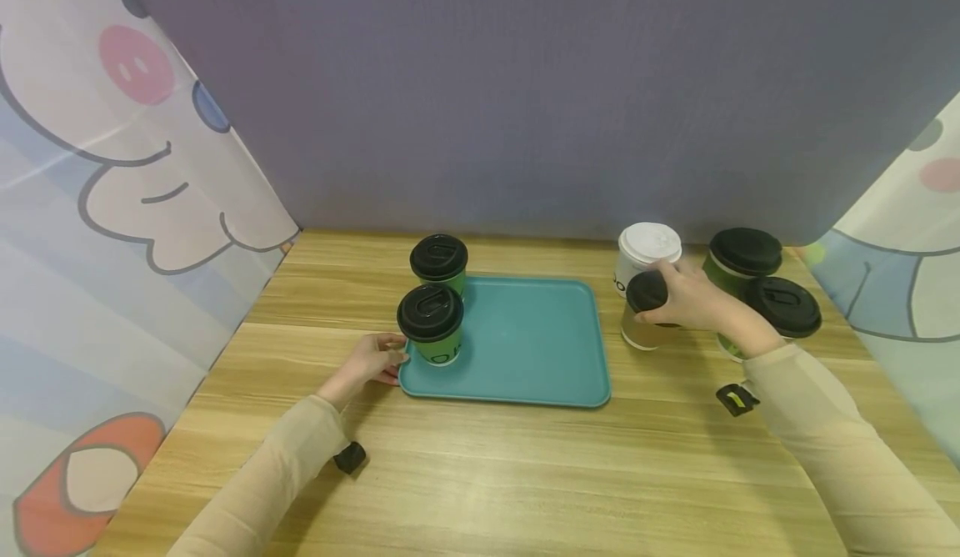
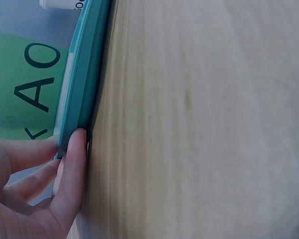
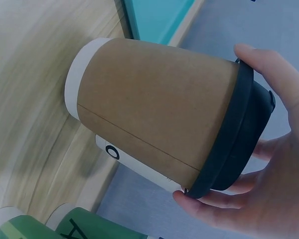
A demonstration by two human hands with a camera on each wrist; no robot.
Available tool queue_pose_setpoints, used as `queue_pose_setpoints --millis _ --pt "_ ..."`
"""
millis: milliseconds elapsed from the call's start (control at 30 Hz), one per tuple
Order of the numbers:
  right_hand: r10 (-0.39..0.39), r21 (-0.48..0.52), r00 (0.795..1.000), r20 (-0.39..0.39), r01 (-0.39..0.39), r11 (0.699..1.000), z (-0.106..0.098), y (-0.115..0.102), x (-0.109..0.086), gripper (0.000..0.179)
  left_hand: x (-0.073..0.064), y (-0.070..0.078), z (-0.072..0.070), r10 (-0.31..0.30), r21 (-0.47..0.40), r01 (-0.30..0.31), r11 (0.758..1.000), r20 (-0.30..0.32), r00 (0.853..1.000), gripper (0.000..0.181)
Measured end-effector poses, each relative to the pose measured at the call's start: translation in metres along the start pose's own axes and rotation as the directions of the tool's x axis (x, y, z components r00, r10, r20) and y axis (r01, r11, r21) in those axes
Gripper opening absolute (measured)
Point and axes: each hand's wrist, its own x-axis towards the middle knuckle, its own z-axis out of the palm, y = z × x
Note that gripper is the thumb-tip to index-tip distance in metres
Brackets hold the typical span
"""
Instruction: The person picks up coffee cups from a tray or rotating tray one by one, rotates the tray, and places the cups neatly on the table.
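My right hand [image 1: 686, 297] grips a brown coffee cup [image 3: 149, 104] by its black lid [image 3: 229, 129], thumb on one side and fingers on the other. In the head view this cup stands upright to the right of a teal tray [image 1: 532, 340]. At the tray's left front corner, my left hand [image 1: 372, 359] pinches the rim [image 2: 79, 94] between thumb and fingers. On the tray's left side is a green coffee cup [image 1: 438, 348] with a black lid. Just behind it stands a second green cup [image 1: 442, 269], its lower part hidden.
A white cup [image 1: 648, 244] with a white lid stands behind the brown one. Farther right are two black-lidded green cups, one at the back [image 1: 742, 253] and one in front [image 1: 783, 307], partly hidden by my right hand. A grey panel [image 1: 525, 98] borders the wooden table's back.
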Motion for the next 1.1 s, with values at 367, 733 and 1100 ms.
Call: queue_pose_setpoints --millis 367,733,1100 --pt "-0.025 0.010 0.999 -0.027 0.025 1.000 0.003 0.004 0.002 0.081 -0.001 0.002 0.001 -0.006 0.002 0.006 1.000 -0.005 1.000 0.044" --pt "-0.024 0.021 0.999 -0.034 0.025 0.999 0.007 0.007 0.002 0.084 0.002 -0.002 0.001 -0.008 0.003 0.008 1.000 -0.019 1.000 0.043" --pt "-0.013 0.045 1.000 -0.013 0.014 0.999 0.010 0.010 0.002 0.086 0.001 -0.002 0.001 -0.006 -0.004 0.006 1.000 -0.010 1.000 0.043"
